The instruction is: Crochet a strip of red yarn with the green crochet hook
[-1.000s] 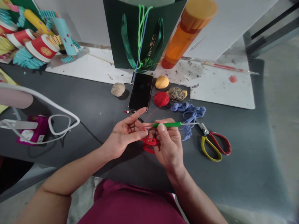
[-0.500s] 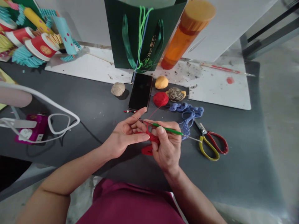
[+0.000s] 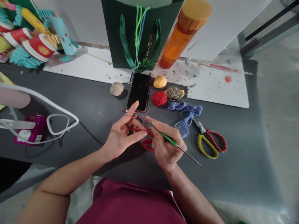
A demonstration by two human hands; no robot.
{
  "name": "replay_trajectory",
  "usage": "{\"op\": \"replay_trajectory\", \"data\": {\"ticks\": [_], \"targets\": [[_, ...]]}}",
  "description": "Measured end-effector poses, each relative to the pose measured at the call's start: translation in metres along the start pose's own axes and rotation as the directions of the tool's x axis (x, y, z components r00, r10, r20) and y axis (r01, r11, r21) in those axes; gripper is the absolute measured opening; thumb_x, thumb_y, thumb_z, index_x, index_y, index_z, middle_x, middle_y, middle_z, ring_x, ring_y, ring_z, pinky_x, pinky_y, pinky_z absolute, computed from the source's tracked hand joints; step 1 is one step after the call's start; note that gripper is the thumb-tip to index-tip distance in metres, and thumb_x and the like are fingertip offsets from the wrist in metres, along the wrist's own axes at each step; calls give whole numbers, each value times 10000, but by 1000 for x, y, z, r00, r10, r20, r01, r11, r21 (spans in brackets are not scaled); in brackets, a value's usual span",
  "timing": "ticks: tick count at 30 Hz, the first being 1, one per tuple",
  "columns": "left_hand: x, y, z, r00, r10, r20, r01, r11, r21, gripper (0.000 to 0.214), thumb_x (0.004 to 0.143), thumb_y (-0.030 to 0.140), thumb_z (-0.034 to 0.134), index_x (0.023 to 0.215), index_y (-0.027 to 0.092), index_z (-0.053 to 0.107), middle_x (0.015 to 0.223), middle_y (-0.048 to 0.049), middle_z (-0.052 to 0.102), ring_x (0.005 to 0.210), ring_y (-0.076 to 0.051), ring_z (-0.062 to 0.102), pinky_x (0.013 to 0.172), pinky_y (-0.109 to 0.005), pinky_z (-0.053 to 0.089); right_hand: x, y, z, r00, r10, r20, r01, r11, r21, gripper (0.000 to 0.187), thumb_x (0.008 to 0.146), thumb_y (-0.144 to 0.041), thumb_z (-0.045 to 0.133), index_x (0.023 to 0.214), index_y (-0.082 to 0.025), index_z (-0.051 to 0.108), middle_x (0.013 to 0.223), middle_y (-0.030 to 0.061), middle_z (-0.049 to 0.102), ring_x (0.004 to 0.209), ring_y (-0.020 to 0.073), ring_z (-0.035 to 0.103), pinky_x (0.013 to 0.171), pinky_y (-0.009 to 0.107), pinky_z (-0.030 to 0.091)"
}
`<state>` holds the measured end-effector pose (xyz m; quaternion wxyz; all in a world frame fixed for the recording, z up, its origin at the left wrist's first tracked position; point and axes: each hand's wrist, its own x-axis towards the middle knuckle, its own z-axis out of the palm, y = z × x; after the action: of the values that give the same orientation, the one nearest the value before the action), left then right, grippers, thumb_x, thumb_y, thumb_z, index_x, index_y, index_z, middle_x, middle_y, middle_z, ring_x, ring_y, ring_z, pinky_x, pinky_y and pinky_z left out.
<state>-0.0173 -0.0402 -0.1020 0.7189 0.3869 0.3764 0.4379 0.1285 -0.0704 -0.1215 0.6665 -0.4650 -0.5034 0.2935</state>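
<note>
Along the grey counter (image 3: 235, 161)'s far edge, a green bag (image 3: 149, 28), its contents hidden, is draped with green yarn (image 3: 137, 31) and flanked by an orange bottle (image 3: 178, 45); red cups (image 3: 40, 48) are heaped with folded paper (image 3: 25, 58) at the far left corner. Nearer, a phone (image 3: 139, 91), red yarn ball (image 3: 159, 98) and blue crochet (image 3: 189, 110) are laid, with scissors (image 3: 202, 130) toward the right edge. Toward the near edge, red crochet (image 3: 149, 133) is pinched by the left hand (image 3: 123, 132), forefinger raised, and a green hook (image 3: 167, 137) is gripped in the right hand (image 3: 168, 146).
</note>
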Motion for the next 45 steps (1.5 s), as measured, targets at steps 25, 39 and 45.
{"op": "replay_trajectory", "data": {"ticks": [25, 39, 45], "targets": [[1, 10, 0, 993, -73, 92, 65, 994, 85, 636, 846, 200, 784, 1463, 256, 641, 866, 11, 630, 831, -118, 570, 829, -280, 504, 27, -15, -19, 929, 325, 175, -360, 903, 234, 177, 1023, -427, 645, 919, -287, 613, 805, -20, 754, 297, 38, 407, 244, 206, 235], [0, 8, 0, 1000, -12, 5, 11, 970, 242, 659, 829, 238, 816, 1466, 243, 646, 860, 4, 650, 766, -118, 556, 750, -273, 502, 25, -13, -30, 971, 5, 239, 1, 1000, -21, 46, 1045, -315, 580, 1049, -316, 626, 887, 42, 802, 483, 145, 630, 484, 322, 559], [-2, 5, -1, 994, 91, -56, -63, 923, 380, 508, 834, 276, 827, 1336, 255, 750, 869, -35, 707, 813, -175, 597, 768, -317, 513, 23, -10, -34, 938, -139, 318, 177, 980, -94, 184, 1022, -198, 583, 1146, -318, 647, 959, 58, 807, 809, 244, 796, 692, 416, 663]]}}
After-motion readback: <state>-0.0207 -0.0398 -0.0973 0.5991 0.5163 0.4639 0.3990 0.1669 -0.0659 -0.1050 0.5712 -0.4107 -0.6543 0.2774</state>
